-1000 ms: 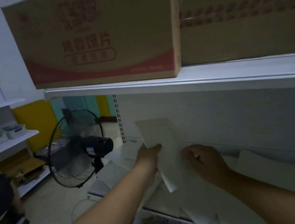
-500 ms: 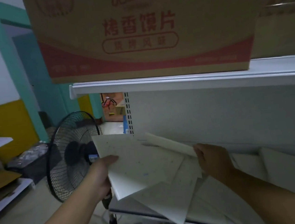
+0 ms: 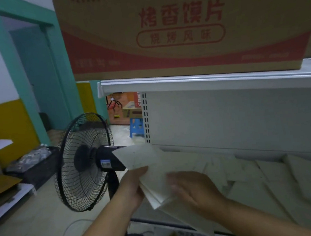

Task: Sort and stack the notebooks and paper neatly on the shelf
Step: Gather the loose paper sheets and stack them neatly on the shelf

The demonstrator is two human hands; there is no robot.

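Left hand (image 3: 132, 187): grip clamped on the left edge of a paper sheaf (image 3: 143, 160), thumb on top, held at the shelf's (image 3: 226, 123) left end, just in front of a black fan (image 3: 85, 161). Right hand (image 3: 196, 191) is blurred and lies on the sheaf; cannot tell whether its grip is apart or together. Loose sheets (image 3: 269, 183) are scattered over the shelf to the right. A cardboard box (image 3: 181, 31) sits on the board above.

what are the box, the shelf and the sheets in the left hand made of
Box: cardboard by its look, matte brown with red print. Shelf: probably painted metal, smooth white with a thin folded front edge. Sheets: paper or thin card, matte off-white, thin edges fanned at the lower corner.
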